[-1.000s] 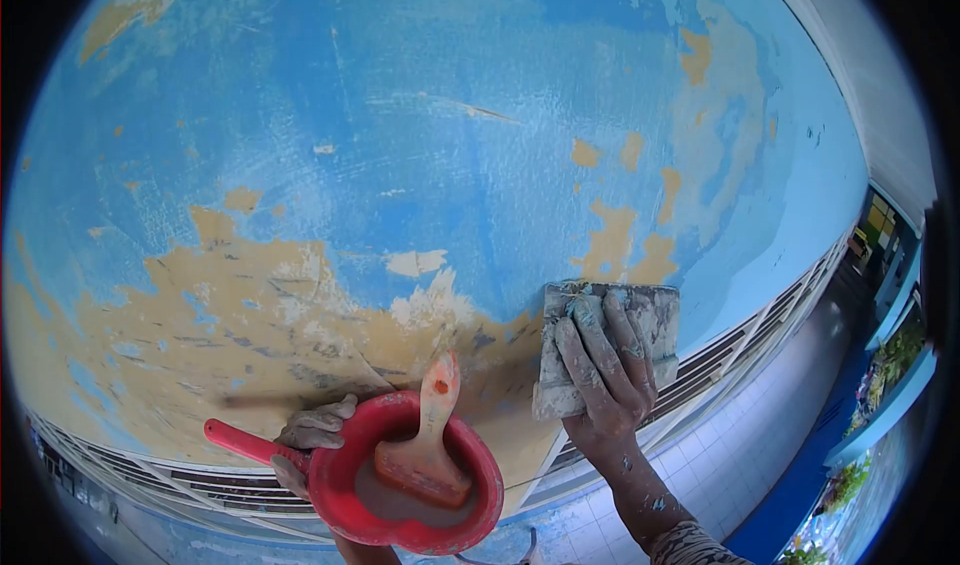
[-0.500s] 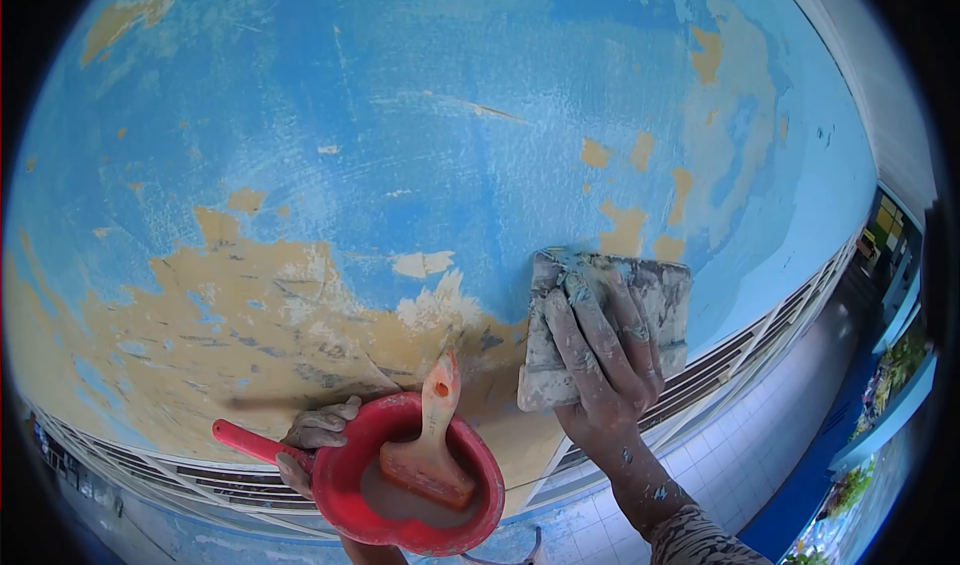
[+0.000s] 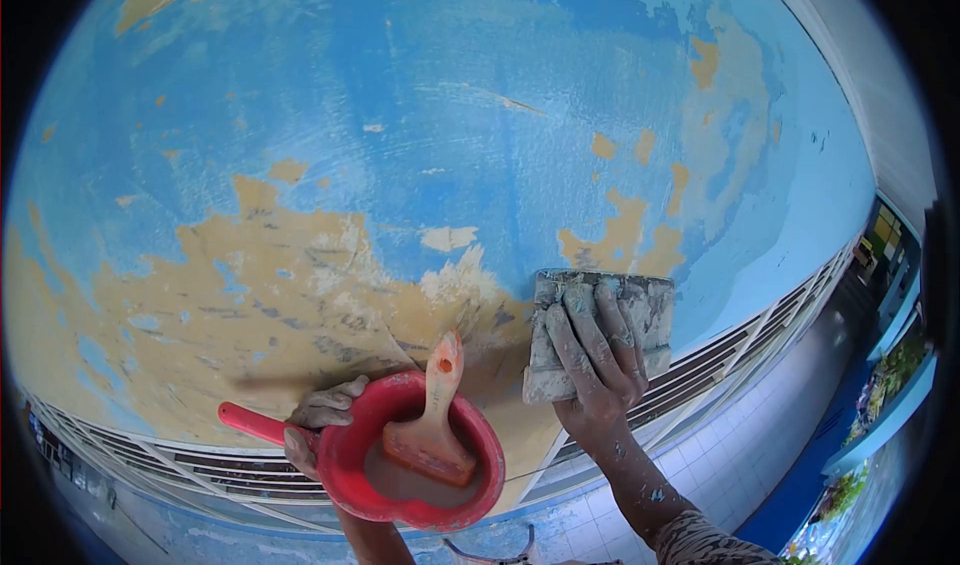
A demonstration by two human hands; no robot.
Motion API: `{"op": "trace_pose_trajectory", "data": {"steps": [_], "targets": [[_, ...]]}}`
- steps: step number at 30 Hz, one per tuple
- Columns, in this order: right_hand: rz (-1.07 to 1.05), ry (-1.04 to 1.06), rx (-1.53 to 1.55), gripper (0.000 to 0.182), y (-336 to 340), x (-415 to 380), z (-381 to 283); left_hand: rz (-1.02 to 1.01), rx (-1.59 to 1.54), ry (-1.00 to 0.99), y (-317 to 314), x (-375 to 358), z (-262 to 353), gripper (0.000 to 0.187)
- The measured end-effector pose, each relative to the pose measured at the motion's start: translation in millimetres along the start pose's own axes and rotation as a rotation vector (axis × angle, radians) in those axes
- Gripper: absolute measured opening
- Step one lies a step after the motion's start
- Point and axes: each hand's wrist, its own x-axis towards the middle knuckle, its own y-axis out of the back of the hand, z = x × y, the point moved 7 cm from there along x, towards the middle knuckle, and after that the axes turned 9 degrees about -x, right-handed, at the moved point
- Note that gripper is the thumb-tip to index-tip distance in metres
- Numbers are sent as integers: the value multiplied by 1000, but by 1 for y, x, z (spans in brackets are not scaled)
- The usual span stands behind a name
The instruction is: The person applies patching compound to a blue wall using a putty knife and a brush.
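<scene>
My right hand (image 3: 598, 357) lies with its fingers pressed over a wide scraper (image 3: 543, 350) crusted with grey and whitish residue, up against the lower part of the wall (image 3: 420, 165). That wall has blue paint with bare tan patches. Below and to the left, my left hand (image 3: 318, 415) grips a red plastic dipper (image 3: 492, 450) where its handle meets the bowl. Murky brownish liquid (image 3: 405, 483) sits in the bowl. A broad paintbrush (image 3: 430, 435) stands in it, bristles down, with its handle leaning above the rim. Residue speckles my right hand and forearm.
White louvred slats (image 3: 225, 468) run along under the wall and curve up on the right. Pale floor tiles (image 3: 690, 465) show below. Plants (image 3: 885, 390) stand at the far right beyond a blue strip.
Over the wall, the scraper has moved downward a little, and a tan patch above it shows larger. The dipper stays in my left hand. The whole view has shifted slightly.
</scene>
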Motion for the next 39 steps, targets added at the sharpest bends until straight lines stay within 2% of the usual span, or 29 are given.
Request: {"op": "trace_pose_trajectory", "data": {"steps": [3, 5, 6, 7, 9, 14, 18, 23, 25, 31, 33, 35, 36, 39], "targets": [[-45, -80, 42, 37, 6, 18, -6, -38, 17, -10, 3, 10, 12, 67], [-20, -77, 48, 37, 3, 16, -7, 74, -92, -51, 0, 19, 25, 68], [-2, -66, 51, 38, 3, 14, -7, 209, -105, -4, 4, 19, 27, 70], [-14, -67, 50, 38, 1, 3, -8, 217, -102, 3, 8, 16, 28, 70], [-15, -34, 30, 38, -9, -19, -14, 200, -98, -1, 13, 16, 28, 70], [-47, -126, 74, 39, 3, 13, -28, 161, -65, 14, 23, -5, 24, 70], [-39, 21, 36, 41, -6, -4, -27, 156, -52, 33, 35, 3, 30, 70], [11, -39, 57, 50, 3, 26, -27, 105, -20, 40, 26, 18, 27, 70], [-93, -49, 57, 52, -5, 5, -27, 83, -15, 34, 20, 39, 27, 70], [-46, -48, 85, 41, -2, -2, -39, 8, 0, -4, 20, 42, 43, 70], [-71, -65, 103, 40, -6, -5, -34, 29, 0, -7, 13, 41, 42, 69], [63, 13, 77, 41, -5, -1, -37, 39, 11, -7, 14, 40, 46, 68], [-21, 2, 65, 45, -5, -2, -37, 34, -18, 10, 19, 40, 44, 68], [-37, -22, 92, 48, 0, 25, -42, 78, -35, 19, 18, 38, 40, 66]]}}
